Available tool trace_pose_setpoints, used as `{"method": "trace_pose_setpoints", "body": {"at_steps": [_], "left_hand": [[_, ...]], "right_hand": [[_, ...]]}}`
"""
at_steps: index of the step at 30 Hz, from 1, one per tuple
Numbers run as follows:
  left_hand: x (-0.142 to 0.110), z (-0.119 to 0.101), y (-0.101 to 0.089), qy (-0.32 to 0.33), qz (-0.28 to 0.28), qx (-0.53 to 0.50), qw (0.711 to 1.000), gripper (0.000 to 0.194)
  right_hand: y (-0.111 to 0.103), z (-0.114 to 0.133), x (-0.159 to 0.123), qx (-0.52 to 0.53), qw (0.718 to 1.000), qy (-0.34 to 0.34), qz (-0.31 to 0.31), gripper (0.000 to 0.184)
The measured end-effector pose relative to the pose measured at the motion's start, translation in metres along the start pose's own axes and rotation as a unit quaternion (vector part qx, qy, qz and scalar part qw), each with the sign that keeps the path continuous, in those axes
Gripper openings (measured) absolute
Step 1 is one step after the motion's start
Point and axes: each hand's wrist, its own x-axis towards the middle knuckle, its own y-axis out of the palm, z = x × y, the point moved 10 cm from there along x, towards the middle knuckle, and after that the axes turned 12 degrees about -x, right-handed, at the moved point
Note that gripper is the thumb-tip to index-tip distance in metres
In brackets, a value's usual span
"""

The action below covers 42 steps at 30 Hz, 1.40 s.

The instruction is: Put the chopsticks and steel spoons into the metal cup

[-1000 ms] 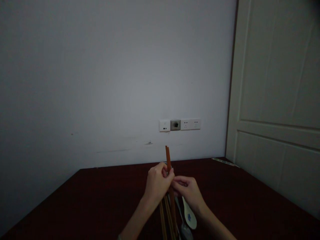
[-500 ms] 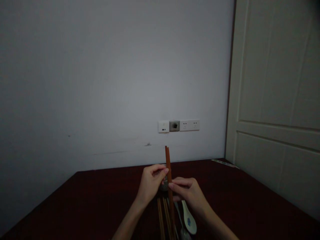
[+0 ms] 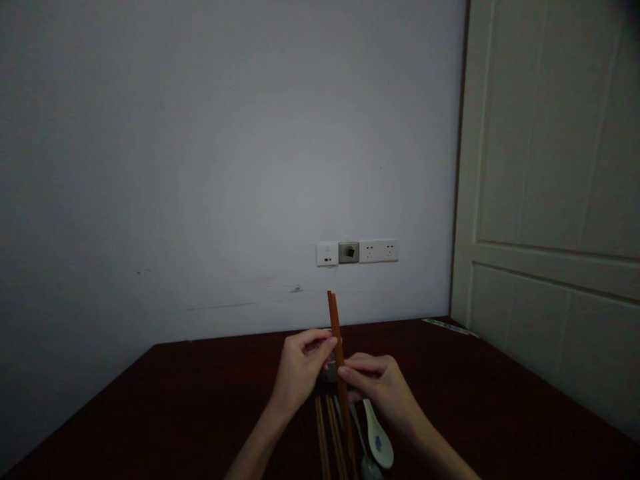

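A pair of reddish-brown chopsticks [image 3: 334,317] stands nearly upright above the table, side by side and leaning slightly left at the top. My left hand [image 3: 303,365] pinches them in their upper part between thumb and fingers. Lower down, from the other side, my right hand [image 3: 379,385] also grips them. Beneath, lighter wooden chopsticks [image 3: 323,437] lie lengthwise on the table. A metal spoon [image 3: 370,469] and a white ceramic spoon [image 3: 379,440] with a blue mark lie to their right. Behind my hands is a greyish round container [image 3: 328,371], mostly hidden.
The dark red table [image 3: 200,393] meets a pale wall with sockets and switches [image 3: 358,252]. A thin patterned strip [image 3: 450,327] lies at the back right edge. A cream panelled door [image 3: 545,200] stands on the right.
The held chopsticks have tilted a little, their tops shifting slightly left and their lower ends slightly right. Both hands keep their grip in almost the same place.
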Motion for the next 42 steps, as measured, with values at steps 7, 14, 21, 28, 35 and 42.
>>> {"method": "trace_pose_setpoints", "body": {"at_steps": [7,14,21,28,35,42], "left_hand": [[-0.002,0.000,0.003,0.000,0.015,0.002,1.000,0.026],[-0.002,0.001,0.003,-0.006,0.016,-0.001,1.000,0.026],[-0.003,0.001,0.005,-0.011,0.020,-0.010,1.000,0.026],[0.000,0.012,0.003,-0.036,0.006,-0.052,0.998,0.027],[0.003,0.009,0.003,-0.049,0.024,-0.041,0.998,0.032],[0.006,0.010,0.004,-0.052,0.037,-0.034,0.997,0.032]], "right_hand": [[-0.001,0.003,0.000,-0.004,1.000,-0.013,-0.001,0.027],[-0.002,0.005,0.000,-0.009,1.000,-0.023,-0.002,0.024],[-0.002,0.007,-0.001,-0.002,1.000,-0.014,-0.006,0.025],[-0.001,0.006,-0.001,0.002,1.000,-0.014,-0.005,0.026],[0.009,0.002,-0.004,0.021,1.000,-0.007,0.008,0.028],[0.013,-0.009,-0.003,0.032,0.997,0.057,0.036,0.032]]}}
